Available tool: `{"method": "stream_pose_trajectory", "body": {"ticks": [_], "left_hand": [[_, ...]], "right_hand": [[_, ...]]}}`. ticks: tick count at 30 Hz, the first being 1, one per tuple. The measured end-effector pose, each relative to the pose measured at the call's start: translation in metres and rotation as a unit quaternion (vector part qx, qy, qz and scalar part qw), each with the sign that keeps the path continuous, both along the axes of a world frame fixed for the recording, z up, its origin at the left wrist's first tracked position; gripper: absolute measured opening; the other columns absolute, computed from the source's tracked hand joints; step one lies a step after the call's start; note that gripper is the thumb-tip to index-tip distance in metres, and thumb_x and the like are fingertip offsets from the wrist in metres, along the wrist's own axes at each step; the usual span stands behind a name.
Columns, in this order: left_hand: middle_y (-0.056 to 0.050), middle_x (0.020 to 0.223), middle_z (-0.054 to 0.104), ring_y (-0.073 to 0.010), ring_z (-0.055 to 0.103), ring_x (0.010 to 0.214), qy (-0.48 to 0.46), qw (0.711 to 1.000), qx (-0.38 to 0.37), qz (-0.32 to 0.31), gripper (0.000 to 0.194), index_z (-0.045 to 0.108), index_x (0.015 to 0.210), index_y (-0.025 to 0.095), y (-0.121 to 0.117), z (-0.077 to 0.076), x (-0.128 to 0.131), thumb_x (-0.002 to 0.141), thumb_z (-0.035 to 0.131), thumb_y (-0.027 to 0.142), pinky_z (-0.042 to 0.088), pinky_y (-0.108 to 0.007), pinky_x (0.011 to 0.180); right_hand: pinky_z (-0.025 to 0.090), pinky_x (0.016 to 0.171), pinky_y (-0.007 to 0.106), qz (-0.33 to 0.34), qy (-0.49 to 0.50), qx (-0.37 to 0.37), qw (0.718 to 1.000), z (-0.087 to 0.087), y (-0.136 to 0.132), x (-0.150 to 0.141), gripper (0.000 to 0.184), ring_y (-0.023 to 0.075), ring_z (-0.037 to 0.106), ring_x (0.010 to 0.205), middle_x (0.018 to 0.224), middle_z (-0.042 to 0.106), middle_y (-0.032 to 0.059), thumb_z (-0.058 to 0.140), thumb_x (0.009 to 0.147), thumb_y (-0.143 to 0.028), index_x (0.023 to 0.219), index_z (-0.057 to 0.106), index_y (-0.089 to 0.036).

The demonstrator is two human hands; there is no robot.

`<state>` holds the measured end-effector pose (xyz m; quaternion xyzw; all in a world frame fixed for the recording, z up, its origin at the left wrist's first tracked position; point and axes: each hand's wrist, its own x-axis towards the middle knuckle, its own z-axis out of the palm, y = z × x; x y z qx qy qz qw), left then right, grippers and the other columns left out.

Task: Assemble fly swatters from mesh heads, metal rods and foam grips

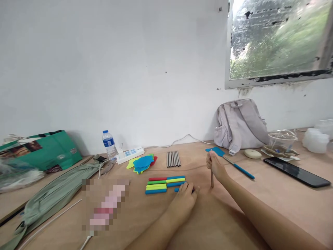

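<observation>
My right hand (215, 166) is closed round a thin metal tube (212, 180), held upright with its lower end at the tabletop. My left hand (184, 197) rests on the table with its fingers curled over a blue handle sleeve (176, 190), most of which they hide. Beside it lie red (156, 179), green (157, 182), yellow and blue sleeves in rows. Several metal tubes (173, 159) lie side by side farther back. Flat blue, yellow and red plastic pieces (143, 162) are piled to their left. A blue-headed swatter with a blue handle (244, 171) lies right of my right hand.
At the back stand a water bottle (108, 143), a white power strip (130, 155) and a grey backpack (240, 125). A black phone (296, 172) and a plastic bowl (282, 140) are at the right. Green cloth (59, 189) and a green bag (57, 151) lie left.
</observation>
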<state>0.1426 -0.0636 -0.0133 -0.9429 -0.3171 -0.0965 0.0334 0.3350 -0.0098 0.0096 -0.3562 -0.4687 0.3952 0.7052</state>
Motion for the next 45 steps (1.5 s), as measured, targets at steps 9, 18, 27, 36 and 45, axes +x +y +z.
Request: {"method": "stream_pose_trajectory", "body": {"ticks": [9,18,27,36,45], "left_hand": [[-0.005,0.101,0.055,-0.0177,0.043,0.096,-0.062,0.997,-0.04,0.023,0.037,0.055,0.111,0.023,0.018,-0.001,-0.009,0.085,0.032,0.01,0.037,-0.03,0.084],[-0.005,0.102,0.054,-0.019,0.044,0.092,-0.054,0.994,0.016,0.094,0.038,0.054,0.11,0.023,0.018,0.002,-0.013,0.082,0.034,0.008,0.037,-0.032,0.083],[-0.005,0.097,0.054,-0.0208,0.046,0.092,-0.067,0.979,-0.009,0.191,0.032,0.059,0.099,0.022,0.018,0.014,-0.028,0.076,0.041,0.011,0.036,-0.033,0.08],[-0.006,0.105,0.054,-0.0212,0.046,0.1,-0.121,0.938,0.007,0.326,0.027,0.059,0.099,0.022,0.038,0.026,-0.059,0.078,0.045,0.029,0.034,-0.031,0.084],[-0.009,0.111,0.054,-0.0283,0.048,0.099,-0.076,0.876,-0.052,0.473,0.032,0.056,0.1,0.017,0.048,0.019,-0.079,0.084,0.03,0.029,0.033,-0.04,0.084]], "right_hand": [[0.043,0.076,0.031,-0.107,-0.29,-0.06,0.949,-0.053,0.018,-0.002,0.048,0.0171,0.053,0.089,0.095,0.054,0.0058,0.049,0.061,-0.007,0.106,0.042,-0.019],[0.032,0.095,0.036,-0.178,-0.369,-0.104,0.906,-0.058,0.077,-0.029,0.054,0.0265,0.042,0.112,0.112,0.05,0.0152,0.049,0.054,-0.002,0.108,0.048,-0.01],[0.041,0.086,0.035,-0.149,-0.401,-0.066,0.902,-0.06,0.112,-0.058,0.038,0.0219,0.052,0.097,0.108,0.051,0.0153,0.048,0.067,-0.012,0.105,0.051,-0.011],[0.043,0.065,0.026,-0.069,-0.447,0.08,0.888,-0.045,0.045,-0.049,0.016,0.0114,0.048,0.064,0.075,0.051,0.0,0.046,0.069,-0.013,0.082,0.053,-0.018],[0.039,0.058,0.024,0.029,-0.58,0.127,0.804,-0.036,-0.027,-0.036,0.018,0.0121,0.049,0.061,0.072,0.052,-0.0003,0.05,0.065,-0.012,0.081,0.052,-0.02]]}}
